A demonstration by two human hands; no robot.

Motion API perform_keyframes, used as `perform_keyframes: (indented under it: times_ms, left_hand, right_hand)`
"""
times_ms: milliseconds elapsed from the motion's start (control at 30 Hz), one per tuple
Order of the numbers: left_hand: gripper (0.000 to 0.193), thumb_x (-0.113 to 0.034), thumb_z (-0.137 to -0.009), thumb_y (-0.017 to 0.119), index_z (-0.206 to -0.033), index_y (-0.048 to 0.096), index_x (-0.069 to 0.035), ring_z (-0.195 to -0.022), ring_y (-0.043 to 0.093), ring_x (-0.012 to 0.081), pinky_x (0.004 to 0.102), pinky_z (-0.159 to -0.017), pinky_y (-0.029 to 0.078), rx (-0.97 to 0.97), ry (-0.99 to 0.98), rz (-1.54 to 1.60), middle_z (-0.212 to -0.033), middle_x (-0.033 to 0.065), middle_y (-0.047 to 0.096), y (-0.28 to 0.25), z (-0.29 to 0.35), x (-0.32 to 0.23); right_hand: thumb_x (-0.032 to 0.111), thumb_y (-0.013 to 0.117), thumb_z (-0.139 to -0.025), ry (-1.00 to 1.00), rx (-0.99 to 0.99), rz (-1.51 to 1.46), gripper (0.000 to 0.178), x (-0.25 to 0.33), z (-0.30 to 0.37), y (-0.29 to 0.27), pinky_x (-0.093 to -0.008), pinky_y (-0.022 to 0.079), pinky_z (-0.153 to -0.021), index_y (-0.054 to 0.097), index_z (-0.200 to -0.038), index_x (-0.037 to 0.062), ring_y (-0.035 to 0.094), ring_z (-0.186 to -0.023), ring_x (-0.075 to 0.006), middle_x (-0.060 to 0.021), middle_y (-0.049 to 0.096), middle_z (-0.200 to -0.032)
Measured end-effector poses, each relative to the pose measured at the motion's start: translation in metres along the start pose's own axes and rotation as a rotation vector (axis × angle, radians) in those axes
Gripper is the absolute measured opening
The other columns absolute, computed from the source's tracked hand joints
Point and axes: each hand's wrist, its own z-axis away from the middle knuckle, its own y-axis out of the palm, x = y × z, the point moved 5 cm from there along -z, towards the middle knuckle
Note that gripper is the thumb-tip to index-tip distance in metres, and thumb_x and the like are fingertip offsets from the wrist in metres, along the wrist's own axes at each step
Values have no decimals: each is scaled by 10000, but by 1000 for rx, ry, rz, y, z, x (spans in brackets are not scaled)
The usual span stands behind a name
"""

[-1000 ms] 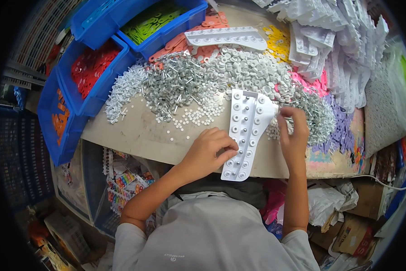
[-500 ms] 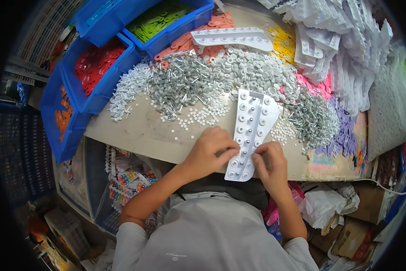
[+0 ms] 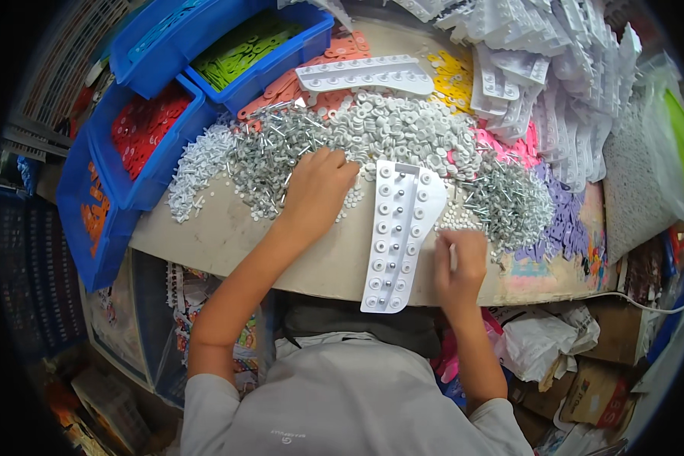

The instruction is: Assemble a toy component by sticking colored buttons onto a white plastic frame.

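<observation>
A long white plastic tray point(image 3: 400, 235) lies at the table's near edge, its lower end reaching over it. Two rows of round white caps run along its sides, with metal pins down the middle channel. My left hand point(image 3: 319, 186) is at the pile of metal pins point(image 3: 269, 156), beside the light grey round caps point(image 3: 403, 121). Its fingers are curled down and their tips are hidden. Just right of the tray, apart from it, my right hand point(image 3: 461, 262) is closed and slightly blurred, by some small white discs point(image 3: 456, 216). What it holds, if anything, does not show.
Blue bins point(image 3: 148, 144) with red, orange and green flat pieces stand at the left. Another white tray point(image 3: 365, 74) lies behind the caps. A tall heap of white trays point(image 3: 524, 53) rises at back right, beside a bulging clear bag point(image 3: 642, 167). More pins point(image 3: 509, 201) lie right.
My left hand has left the tray and moved up to the pin pile. My right hand has let go of the tray's edge and closed. The whole view has shifted slightly.
</observation>
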Motion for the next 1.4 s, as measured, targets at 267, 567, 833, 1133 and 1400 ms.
perform_keyframes:
  times_ms: [267, 567, 833, 1133, 1400]
  left_hand:
    - [112, -81, -788, 720, -865, 641, -59, -901, 572, 286, 402, -831, 461, -56, 9, 64, -869, 82, 582, -4, 3, -1]
    - [120, -12, -822, 640, -937, 666, -39, -909, 595, 305, 416, -784, 492, -25, -13, 118, -895, 103, 604, -4, 16, 0]
    - [145, 28, -842, 643, -972, 691, -18, -846, 645, 325, 400, -731, 525, -45, -118, 207, -941, 113, 625, -23, 26, -5]
    - [147, 45, -830, 693, -970, 682, 3, -797, 653, 235, 326, -679, 522, -56, -266, 439, -930, 95, 626, -32, 53, -2]
    - [182, 62, -827, 700, -991, 745, -4, -849, 656, 171, 282, -716, 524, -71, -353, 610, -933, 73, 669, -32, 84, -4]
  right_hand:
    - [65, 725, -843, -9, -44, 287, 119, -55, -73, 12, -401, 413, -849, 693, -958, 60, 574, -906, -283, -72, 637, -892]
    - [95, 756, -795, -4, 86, 338, 117, -66, -90, 31, -404, 394, -866, 676, -877, 70, 549, -953, -275, -50, 640, -930]
    - [37, 709, -827, 16, 115, 263, 138, -74, -84, 27, -410, 401, -850, 665, -957, 51, 562, -915, -297, -84, 638, -939]
    - [-22, 635, -864, 174, 152, -81, 86, -18, -33, -11, -353, 456, -876, 638, -949, -13, 599, -921, -277, -127, 635, -939]
    - [-24, 647, -824, 307, 412, -338, 85, 28, 23, -2, -364, 427, -906, 637, -902, 7, 572, -948, -279, -99, 633, -924]
